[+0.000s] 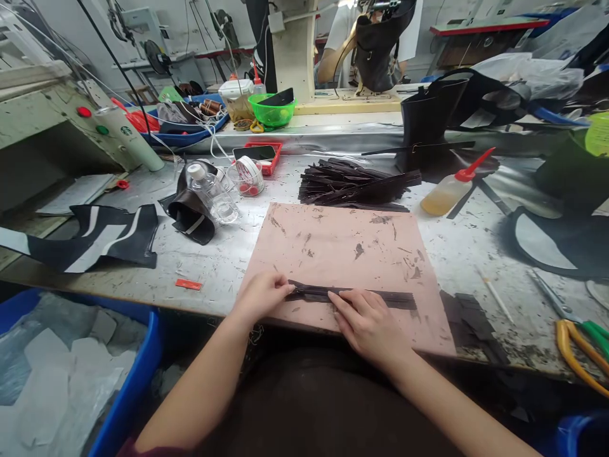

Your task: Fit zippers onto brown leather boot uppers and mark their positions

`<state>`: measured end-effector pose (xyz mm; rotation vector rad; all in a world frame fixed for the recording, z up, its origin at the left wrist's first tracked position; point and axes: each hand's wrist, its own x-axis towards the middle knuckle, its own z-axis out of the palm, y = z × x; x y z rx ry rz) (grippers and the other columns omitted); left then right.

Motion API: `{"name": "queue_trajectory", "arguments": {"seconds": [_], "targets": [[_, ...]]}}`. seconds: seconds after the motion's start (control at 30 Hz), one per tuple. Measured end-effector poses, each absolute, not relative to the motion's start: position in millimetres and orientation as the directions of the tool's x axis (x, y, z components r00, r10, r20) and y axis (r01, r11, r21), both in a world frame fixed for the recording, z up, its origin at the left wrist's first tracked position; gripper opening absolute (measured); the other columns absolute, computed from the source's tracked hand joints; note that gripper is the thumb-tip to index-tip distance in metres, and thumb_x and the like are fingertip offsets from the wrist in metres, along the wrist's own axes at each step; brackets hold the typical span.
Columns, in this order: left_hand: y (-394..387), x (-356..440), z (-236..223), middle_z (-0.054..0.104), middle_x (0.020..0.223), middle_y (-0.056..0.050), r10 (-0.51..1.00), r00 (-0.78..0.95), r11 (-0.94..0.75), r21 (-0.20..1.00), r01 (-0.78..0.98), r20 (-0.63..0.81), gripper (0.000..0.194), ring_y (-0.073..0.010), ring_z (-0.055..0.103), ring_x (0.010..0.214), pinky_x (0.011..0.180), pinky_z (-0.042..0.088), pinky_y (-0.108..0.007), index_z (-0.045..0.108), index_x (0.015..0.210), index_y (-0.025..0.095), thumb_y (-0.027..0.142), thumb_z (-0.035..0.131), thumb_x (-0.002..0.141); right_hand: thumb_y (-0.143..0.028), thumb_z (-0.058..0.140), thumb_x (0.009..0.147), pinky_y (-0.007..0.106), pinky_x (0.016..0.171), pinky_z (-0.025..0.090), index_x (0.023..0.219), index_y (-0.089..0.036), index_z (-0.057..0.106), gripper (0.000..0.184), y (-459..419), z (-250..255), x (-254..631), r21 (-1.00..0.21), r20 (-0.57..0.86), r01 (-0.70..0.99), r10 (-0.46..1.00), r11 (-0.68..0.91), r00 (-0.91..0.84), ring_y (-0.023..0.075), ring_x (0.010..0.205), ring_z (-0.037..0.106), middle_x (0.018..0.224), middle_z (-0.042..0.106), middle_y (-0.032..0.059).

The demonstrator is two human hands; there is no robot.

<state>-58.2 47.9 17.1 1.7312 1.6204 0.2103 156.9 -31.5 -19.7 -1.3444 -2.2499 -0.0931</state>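
A long dark strip that looks like a zipper [399, 299] lies across the lower part of a pinkish work board [333, 241]. At its left end, my left hand [264, 295] is closed, with thumb and forefinger pinching the tip. My right hand [368, 320] is closed near the strip's middle, its fingers bent and together, fingertips pressing on it. The right end of the strip lies free on the board. Just behind the board is a pile of similar dark strips [352, 182].
Scissors [566, 317], a white stick [495, 295] and a glue bottle [447, 190] lie to the right. On the left are a clear bottle [214, 193], dark cut pieces [114, 235] and a blue bin [147, 355]. Behind, a person works at a sewing machine [295, 57].
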Motion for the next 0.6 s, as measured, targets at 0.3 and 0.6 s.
{"name": "queue_trajectory", "arguments": {"seconds": [0.3,0.6], "targets": [[52,-82,10,0.063,0.064,0.001,0.947,0.113,0.145,0.713,0.686,-0.302,0.02,-0.0157,0.057,0.067,0.063,0.042,-0.025,0.062,0.058,0.019,0.035,0.059,0.069,-0.02,0.042,0.088,0.038,0.079,0.045,0.116,-0.018,0.059,0.033,-38,-22,155,-0.187,0.499,0.827,0.776,0.531,-0.386,0.0231,0.088,0.059,0.094,0.066,0.0099],[148,-195,27,0.058,0.106,-0.008,0.834,-0.551,0.33,0.83,0.45,-0.033,0.035,-0.0168,0.058,0.09,0.078,0.049,-0.037,0.053,0.109,0.013,0.04,0.046,0.089,-0.02,0.041,0.084,0.034,0.067,0.051,0.127,-0.024,0.052,0.044,-35,-41,178,0.011,0.65,0.683,0.514,0.73,-0.559,0.0256,0.088,0.062,0.097,0.068,0.007]]}}
